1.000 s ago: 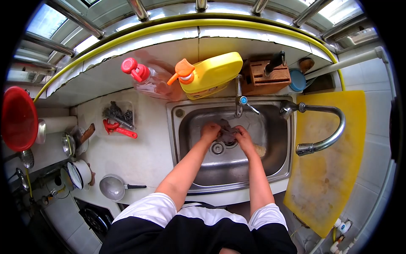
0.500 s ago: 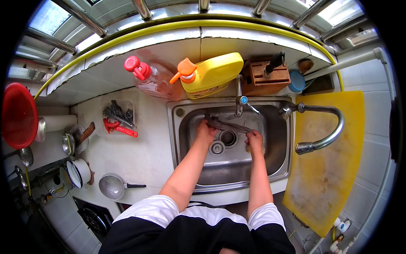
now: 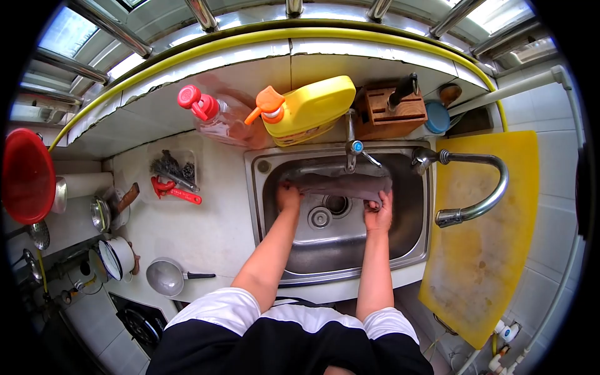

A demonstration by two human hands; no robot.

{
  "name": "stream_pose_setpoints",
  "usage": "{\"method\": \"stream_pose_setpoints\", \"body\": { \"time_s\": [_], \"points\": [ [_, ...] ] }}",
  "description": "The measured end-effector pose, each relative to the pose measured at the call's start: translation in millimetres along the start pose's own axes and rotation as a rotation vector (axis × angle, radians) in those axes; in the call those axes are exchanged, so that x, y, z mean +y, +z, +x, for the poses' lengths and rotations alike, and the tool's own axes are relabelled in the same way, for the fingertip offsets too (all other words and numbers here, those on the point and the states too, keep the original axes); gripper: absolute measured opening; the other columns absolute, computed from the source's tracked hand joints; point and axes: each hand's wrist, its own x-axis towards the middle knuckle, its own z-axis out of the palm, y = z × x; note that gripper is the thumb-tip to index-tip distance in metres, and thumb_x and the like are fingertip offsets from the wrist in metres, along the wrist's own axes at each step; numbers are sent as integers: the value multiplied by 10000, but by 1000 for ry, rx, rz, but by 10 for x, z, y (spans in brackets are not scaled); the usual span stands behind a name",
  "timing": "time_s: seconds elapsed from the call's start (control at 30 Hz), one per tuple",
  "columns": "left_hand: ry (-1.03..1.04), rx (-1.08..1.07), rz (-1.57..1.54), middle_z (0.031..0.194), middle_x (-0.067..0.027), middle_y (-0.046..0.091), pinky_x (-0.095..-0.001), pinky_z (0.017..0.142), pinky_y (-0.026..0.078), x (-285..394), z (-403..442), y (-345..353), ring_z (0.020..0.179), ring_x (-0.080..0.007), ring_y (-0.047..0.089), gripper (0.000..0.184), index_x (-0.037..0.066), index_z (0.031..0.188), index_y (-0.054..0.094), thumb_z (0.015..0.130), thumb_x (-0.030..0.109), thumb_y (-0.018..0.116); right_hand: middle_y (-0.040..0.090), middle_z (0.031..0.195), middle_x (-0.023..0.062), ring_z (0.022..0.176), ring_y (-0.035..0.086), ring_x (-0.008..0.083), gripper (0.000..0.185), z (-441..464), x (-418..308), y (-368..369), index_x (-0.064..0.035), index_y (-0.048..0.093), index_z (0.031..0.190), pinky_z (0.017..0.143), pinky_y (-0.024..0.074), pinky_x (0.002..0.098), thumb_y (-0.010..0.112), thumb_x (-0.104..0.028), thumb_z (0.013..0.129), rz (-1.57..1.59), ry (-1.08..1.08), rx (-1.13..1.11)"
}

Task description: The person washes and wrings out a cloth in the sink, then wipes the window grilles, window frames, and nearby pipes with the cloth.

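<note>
A greyish-purple cloth (image 3: pixel 340 185) is stretched sideways between my hands inside the steel sink (image 3: pixel 325 262). My left hand (image 3: pixel 289 196) grips its left end near the basin's left wall. At the other end my right hand (image 3: pixel 379 214) pinches the cloth's lower right corner, palm partly turned up. Just below the cloth lie the dark drain opening (image 3: pixel 337 204) and a round strainer (image 3: pixel 320 217). The small tap (image 3: pixel 356 149) stands above the cloth at the sink's back edge; I cannot tell whether water runs.
Behind the sink stand a clear pink-capped bottle (image 3: pixel 225 119), a yellow pump bottle (image 3: pixel 312 112) and a wooden knife block (image 3: pixel 390 112). A curved faucet (image 3: pixel 494 181) reaches over a yellow board (image 3: pixel 481 269) at right. Left on the counter are a tray of scrubbers (image 3: pixel 178 165) and a strainer (image 3: pixel 165 277).
My hands have moved apart, the left one leftward and the right one slightly right. The cloth has gone from a narrow, bunched strip to a wider, spread band.
</note>
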Motion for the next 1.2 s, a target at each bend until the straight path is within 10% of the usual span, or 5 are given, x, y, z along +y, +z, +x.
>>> {"method": "stream_pose_setpoints", "body": {
  "time_s": [0.2,0.43,0.7,1.0,1.2],
  "points": [
    [247,227,391,974,-175,616,-404,788,484,-243,253,-32,896,-362,603,194,22,938,614,770,105,567,520,888,11,571,446,97,415,-60,209,88,-132,416,1257,564,435,268,558,-94,869,42,-1,-11],
    [822,-422,778,1335,-128,400,-371,859,465,-65,-521,347,965,-354,587,564,92,1216,503,676,77,664,527,779,36,579,481,140,290,-434,392,564,-93,436,1190,572,453,273,486,-107,905,-197,121,-184],
    [498,-536,885,1104,-157,583,-392,846,465,303,-324,424,1016,-355,567,568,89,1197,496,660,102,683,558,808,40,592,544,144,150,-184,179,453,-87,498,1053,598,500,291,520,-125,910,-131,-114,-87],
    [556,-706,355,947,-100,642,-340,890,421,204,-937,541,882,-238,615,347,92,898,624,634,252,781,456,1286,116,1176,432,294,739,308,637,35,-217,232,1431,1008,316,484,533,-542,840,-175,371,12],
    [633,-415,669,755,-189,635,-437,718,475,325,-1418,415,781,-378,610,385,100,751,667,792,466,556,623,898,69,731,578,208,404,1309,1556,-1303,-75,611,1038,665,473,329,511,-438,893,84,556,-329]
  ]
}}
